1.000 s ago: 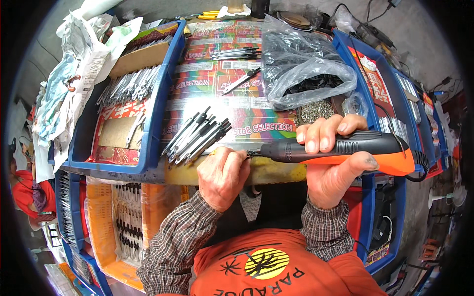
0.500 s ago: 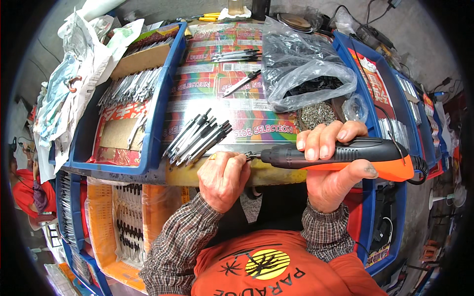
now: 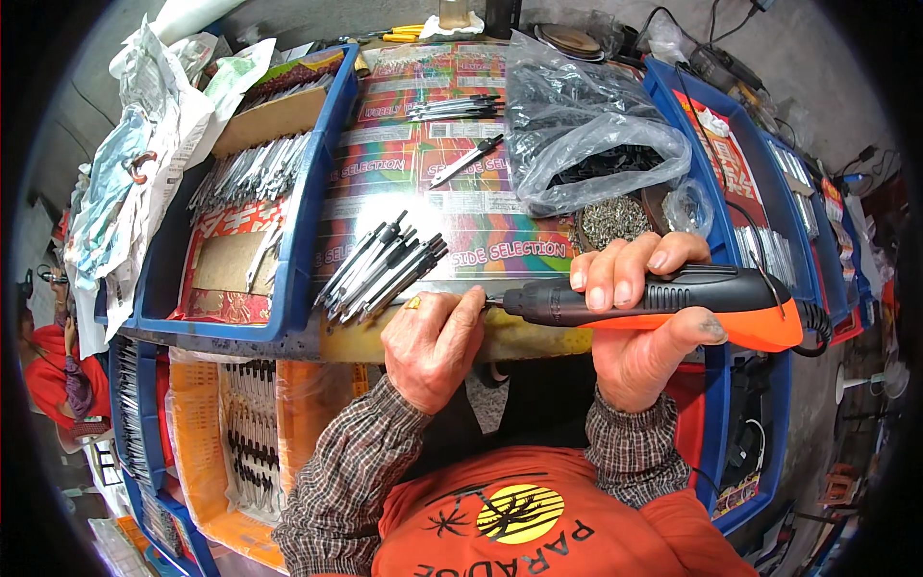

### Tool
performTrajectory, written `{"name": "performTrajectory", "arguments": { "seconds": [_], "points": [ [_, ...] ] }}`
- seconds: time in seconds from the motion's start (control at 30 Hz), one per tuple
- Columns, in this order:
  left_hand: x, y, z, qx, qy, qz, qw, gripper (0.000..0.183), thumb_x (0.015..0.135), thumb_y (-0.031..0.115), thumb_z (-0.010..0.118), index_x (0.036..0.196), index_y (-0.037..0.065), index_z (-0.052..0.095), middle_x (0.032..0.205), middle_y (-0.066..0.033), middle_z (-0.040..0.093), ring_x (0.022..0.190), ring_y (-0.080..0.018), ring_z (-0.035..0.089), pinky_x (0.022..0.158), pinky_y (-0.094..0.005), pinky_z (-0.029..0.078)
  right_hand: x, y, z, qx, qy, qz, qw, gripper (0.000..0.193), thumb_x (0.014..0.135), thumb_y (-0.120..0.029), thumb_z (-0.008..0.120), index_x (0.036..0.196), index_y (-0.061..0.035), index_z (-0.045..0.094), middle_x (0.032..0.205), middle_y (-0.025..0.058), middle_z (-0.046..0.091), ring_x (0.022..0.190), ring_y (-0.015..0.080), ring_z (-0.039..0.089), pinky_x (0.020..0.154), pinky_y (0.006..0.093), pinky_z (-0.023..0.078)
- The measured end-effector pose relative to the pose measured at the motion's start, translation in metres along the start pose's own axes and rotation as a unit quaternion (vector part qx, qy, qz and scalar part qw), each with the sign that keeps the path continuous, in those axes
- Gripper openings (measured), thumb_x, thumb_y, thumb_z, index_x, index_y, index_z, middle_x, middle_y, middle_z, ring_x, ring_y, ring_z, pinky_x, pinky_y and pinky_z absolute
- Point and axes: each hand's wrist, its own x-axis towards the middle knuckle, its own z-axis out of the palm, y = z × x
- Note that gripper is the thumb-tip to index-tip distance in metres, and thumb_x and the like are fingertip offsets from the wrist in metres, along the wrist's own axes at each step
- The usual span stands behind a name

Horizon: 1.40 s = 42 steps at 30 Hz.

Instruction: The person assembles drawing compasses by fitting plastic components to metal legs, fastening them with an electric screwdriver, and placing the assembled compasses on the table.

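Observation:
My right hand point(image 3: 639, 322) is wrapped round a black and orange electric screwdriver point(image 3: 615, 301), thumb below and fingers over the top. Its narrow end points left and meets the fingertips of my left hand point(image 3: 428, 341). My left hand is closed in a pinch on a pen, mostly hidden by the fingers; a bit of pale barrel seems to show at its left side. Just beyond this hand lies a loose pile of silver and black pens point(image 3: 380, 269). A single pen point(image 3: 466, 161) and another small bunch of pens point(image 3: 457, 107) lie farther back.
A blue tray point(image 3: 312, 192) of pen parts stands at left, papers heaped beside it. At right are a clear plastic bag point(image 3: 596, 163) with dark parts, a dish of small metal parts point(image 3: 615, 221) and another blue tray point(image 3: 697, 135). An orange crate point(image 3: 312, 399) of pens sits below the table edge.
The gap between the screwdriver's tip and my left fingers has narrowed, and the metal piece that showed there is now mostly covered. Both hands keep their grips.

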Motion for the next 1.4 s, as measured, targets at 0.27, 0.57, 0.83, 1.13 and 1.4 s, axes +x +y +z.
{"name": "performTrajectory", "arguments": {
  "seconds": [0.27,0.57,0.83,1.13,1.4],
  "points": [
    [-0.0035,-0.0010,0.0022,0.007,-0.007,0.004,1.000,0.030,0.062,-0.002,0.070,0.090,0.004,0.063,0.073,-0.0060,0.055,0.060,-0.0198,0.056,0.051,-0.0300,0.044,-0.0005,-0.0034,-0.0024,0.002,-0.002,-0.005,1.000,0.059,0.067,-0.055,0.067,0.094,-0.0096,0.041,0.069,0.0031,0.051,0.064,0.0164,0.053,0.065,0.0341,0.044],
    [-0.0046,-0.0015,-0.0007,0.034,-0.018,0.033,0.999,0.032,0.063,0.000,0.070,0.094,0.005,0.062,0.080,-0.0052,0.056,0.062,-0.0185,0.056,0.052,-0.0298,0.043,-0.0020,-0.0048,-0.0056,0.007,-0.010,-0.004,1.000,0.058,0.067,-0.055,0.066,0.094,-0.0096,0.041,0.069,0.0029,0.050,0.063,0.0160,0.052,0.064,0.0335,0.043],
    [-0.0080,-0.0030,0.0003,0.033,-0.013,0.036,0.999,0.032,0.063,0.000,0.070,0.094,0.005,0.063,0.078,-0.0052,0.057,0.062,-0.0187,0.057,0.051,-0.0291,0.044,-0.0025,-0.0076,-0.0062,0.006,-0.011,0.000,1.000,0.057,0.067,-0.054,0.068,0.093,-0.0094,0.041,0.068,0.0031,0.050,0.062,0.0160,0.052,0.064,0.0339,0.043],
    [-0.0060,-0.0015,0.0037,0.034,0.007,0.024,0.999,0.026,0.065,0.000,0.069,0.089,0.004,0.062,0.076,-0.0057,0.058,0.062,-0.0189,0.057,0.052,-0.0290,0.044,-0.0033,-0.0097,-0.0044,-0.012,0.002,0.004,1.000,0.054,0.071,-0.051,0.068,0.092,-0.0085,0.041,0.067,0.0037,0.049,0.061,0.0162,0.051,0.064,0.0340,0.043],
    [-0.0073,-0.0020,-0.0005,0.022,-0.029,0.039,0.999,0.035,0.061,0.001,0.061,0.097,0.001,0.060,0.079,-0.0071,0.053,0.066,-0.0198,0.055,0.056,-0.0307,0.045,-0.0038,-0.0095,-0.0040,-0.006,0.001,0.007,1.000,0.053,0.071,-0.049,0.069,0.092,-0.0087,0.042,0.067,0.0035,0.049,0.061,0.0163,0.051,0.064,0.0342,0.043]
  ]
}}
